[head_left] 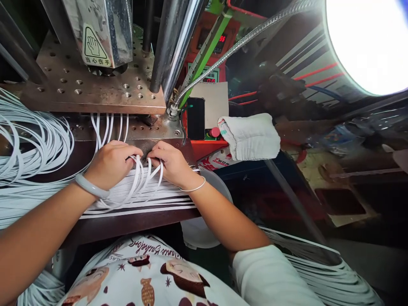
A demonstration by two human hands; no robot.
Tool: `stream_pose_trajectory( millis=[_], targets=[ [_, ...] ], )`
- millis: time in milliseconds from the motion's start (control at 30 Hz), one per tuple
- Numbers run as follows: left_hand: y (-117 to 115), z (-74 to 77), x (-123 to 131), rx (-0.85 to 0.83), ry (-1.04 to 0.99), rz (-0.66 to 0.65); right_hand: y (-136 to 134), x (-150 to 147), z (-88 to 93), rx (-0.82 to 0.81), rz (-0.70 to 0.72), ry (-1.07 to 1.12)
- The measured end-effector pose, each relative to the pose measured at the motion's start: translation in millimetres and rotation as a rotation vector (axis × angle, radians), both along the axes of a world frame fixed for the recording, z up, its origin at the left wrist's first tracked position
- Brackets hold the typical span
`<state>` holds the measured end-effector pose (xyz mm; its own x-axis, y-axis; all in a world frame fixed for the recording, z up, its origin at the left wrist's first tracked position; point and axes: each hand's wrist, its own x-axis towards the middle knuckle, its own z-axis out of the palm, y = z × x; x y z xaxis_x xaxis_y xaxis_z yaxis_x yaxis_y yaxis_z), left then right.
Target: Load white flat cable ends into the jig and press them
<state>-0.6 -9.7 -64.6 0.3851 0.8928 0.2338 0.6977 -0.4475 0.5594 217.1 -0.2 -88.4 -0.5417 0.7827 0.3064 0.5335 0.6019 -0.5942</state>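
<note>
My left hand (113, 163) is closed on a bunch of white cables (136, 180) that loop down in front of the fingers. Close to its right, my right hand (168, 163) pinches more of these thin strands, bent between thumb and fingers. The fingertips of both hands and the cable ends are mostly hidden. Beneath the hands, many straight white cables lie side by side along the dark bench edge (127, 227). Just beyond, several strands run under the drilled metal plate (105, 91) of a press.
A press head (105, 34) with a hand-warning sticker stands over the plate. Coiled white cables (41, 140) lie at left. To the right are a phone (195, 119), a red button (214, 132), a folded white cloth (251, 136), a white bucket (199, 233) and a bright lamp (369, 42).
</note>
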Motion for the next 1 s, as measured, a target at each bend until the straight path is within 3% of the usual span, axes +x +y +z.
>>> stream_pose_trajectory(
  millis=[133, 267, 400, 533, 667, 767, 867, 1000],
  targets=[
    [-1.9, -4.9, -1.5, 0.078, 0.011, -0.021, -7.8, -1.0, -1.4, 0.133, 0.002, -0.139],
    [-5.3, -10.4, -1.2, 0.303, -0.003, -0.121, -10.3, 1.7, -6.1, 0.198, 0.034, -0.101],
    [-6.4, -13.9, -0.7, 0.477, 0.011, -0.139, -10.7, 4.6, -8.7, 0.229, 0.048, -0.035],
    [-5.9, -10.5, -1.0, 0.544, 0.037, -0.176, -11.3, 4.4, -8.6, 0.223, 0.031, -0.039],
    [-9.4, -4.5, 1.9, 0.645, 0.140, -0.306, -10.4, 4.2, -8.5, 0.198, 0.044, -0.016],
    [-13.5, -3.5, 4.0, 0.649, 0.139, -0.347, -9.2, 6.4, -7.6, 0.208, 0.011, 0.117],
    [-18.4, -3.0, 2.3, 0.612, 0.151, -0.302, -9.1, 10.2, -5.5, 0.181, -0.082, 0.332],
    [-25.0, 1.2, -5.1, 0.562, 0.386, -0.175, -11.1, 13.6, -3.6, 0.003, -0.118, 0.555]
  ],
)
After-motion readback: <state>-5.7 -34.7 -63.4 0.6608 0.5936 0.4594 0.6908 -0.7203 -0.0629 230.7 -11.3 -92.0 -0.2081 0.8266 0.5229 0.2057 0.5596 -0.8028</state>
